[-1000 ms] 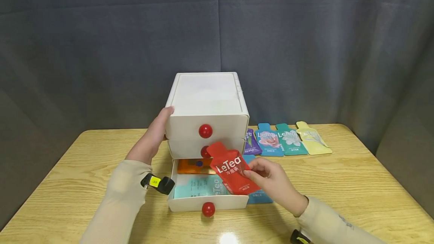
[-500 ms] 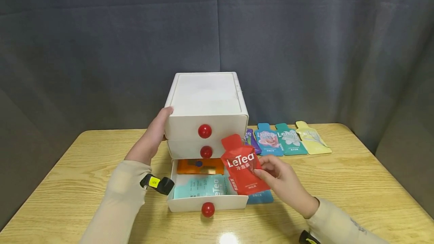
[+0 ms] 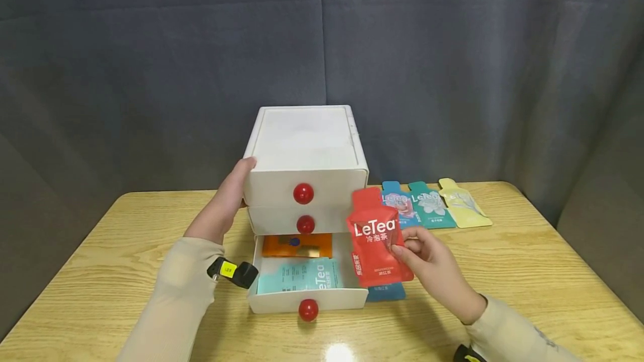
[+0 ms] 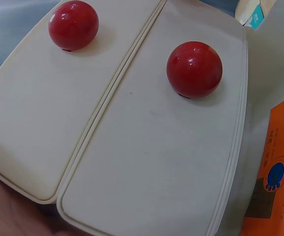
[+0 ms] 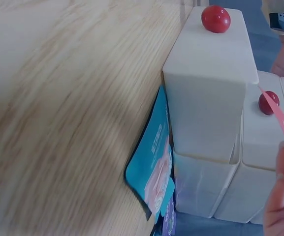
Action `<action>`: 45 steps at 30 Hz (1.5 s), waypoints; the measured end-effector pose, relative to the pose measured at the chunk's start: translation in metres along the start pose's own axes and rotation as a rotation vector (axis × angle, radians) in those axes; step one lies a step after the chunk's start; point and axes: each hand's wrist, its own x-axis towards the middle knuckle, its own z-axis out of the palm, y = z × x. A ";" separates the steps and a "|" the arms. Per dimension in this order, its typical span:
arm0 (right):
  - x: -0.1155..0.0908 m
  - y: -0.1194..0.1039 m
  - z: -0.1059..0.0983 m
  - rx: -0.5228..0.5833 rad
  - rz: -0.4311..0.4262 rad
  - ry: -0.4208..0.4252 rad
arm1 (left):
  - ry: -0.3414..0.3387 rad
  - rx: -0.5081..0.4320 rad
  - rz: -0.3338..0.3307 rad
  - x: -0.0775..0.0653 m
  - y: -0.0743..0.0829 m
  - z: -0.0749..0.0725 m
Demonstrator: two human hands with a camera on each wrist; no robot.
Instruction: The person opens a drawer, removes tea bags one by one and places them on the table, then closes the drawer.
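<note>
Red glossy bottle-shaped sachet (image 3: 375, 247) is pinched along its right edge by the right hand (image 3: 439, 268), neck upward, near the right rim of the pulled-out white bottom drawer (image 3: 278, 302), where an orange sachet (image 3: 297, 244) and a pale turquoise sachet (image 3: 299, 276) lie. The left hand (image 3: 221, 204) rests against the left side of the white box-shaped cabinet (image 3: 307, 141), thumb at the top edge; how far its fingers curl I cannot tell.

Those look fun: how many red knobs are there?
3: top knob on the upper drawer, middle knob on the middle drawer, bottom knob on the open bottom drawer.
</note>
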 end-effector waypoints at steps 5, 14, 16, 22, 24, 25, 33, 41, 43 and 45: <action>-0.002 0.002 -0.006 -0.008 0.009 0.027 | -0.005 -0.010 0.000 0.000 0.001 0.000; -0.004 0.009 -0.019 -0.031 -0.034 0.081 | -0.004 -0.007 -0.015 0.000 0.000 0.000; -0.005 0.010 -0.022 -0.031 -0.027 0.084 | -0.004 -0.008 -0.011 0.000 0.000 0.000; -0.004 0.016 -0.030 -0.077 0.007 0.114 | -0.005 -0.005 0.005 0.001 -0.001 0.000; -0.004 0.018 -0.033 -0.094 0.029 0.125 | -0.004 -0.001 0.007 0.001 -0.002 0.000; -0.004 0.020 -0.034 -0.104 0.041 0.130 | -0.003 0.001 0.007 0.001 -0.002 0.000; -0.001 0.027 -0.042 -0.161 0.110 0.141 | -0.001 -0.001 0.001 0.001 -0.002 0.000; 0.000 0.037 -0.048 -0.216 0.183 0.146 | -0.007 0.003 0.006 0.000 0.000 0.000; 0.001 0.038 -0.049 -0.227 0.186 0.146 | -0.005 0.002 0.004 0.001 0.000 0.000; 0.001 0.040 -0.050 -0.231 0.185 0.142 | -0.002 0.000 0.001 0.001 0.000 0.000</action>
